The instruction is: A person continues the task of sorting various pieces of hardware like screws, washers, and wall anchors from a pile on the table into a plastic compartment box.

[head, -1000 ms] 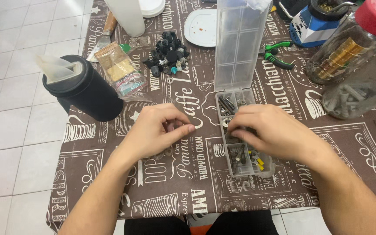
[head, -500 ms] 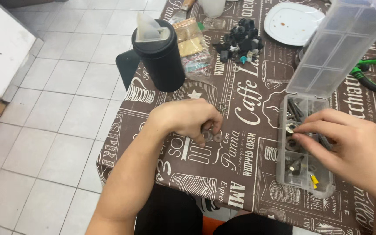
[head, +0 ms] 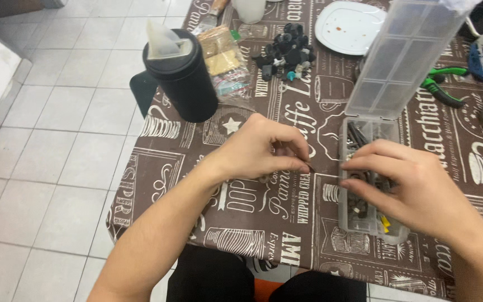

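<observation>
Clear plastic organiser box (head: 371,221) sits nearest, lid up; right hand (head: 415,184) curls over its compartments, grasp unclear, left hand (head: 264,151) pinches a small dark part (head: 310,166) beside it, black canister (head: 181,78) beyond

Clear compartment box (head: 364,223) (lid upright) on tablecloth

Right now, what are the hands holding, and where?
The left hand pinches a small dark part at its fingertips. The right hand reaches into the parts box; any hold there is hidden.
</observation>
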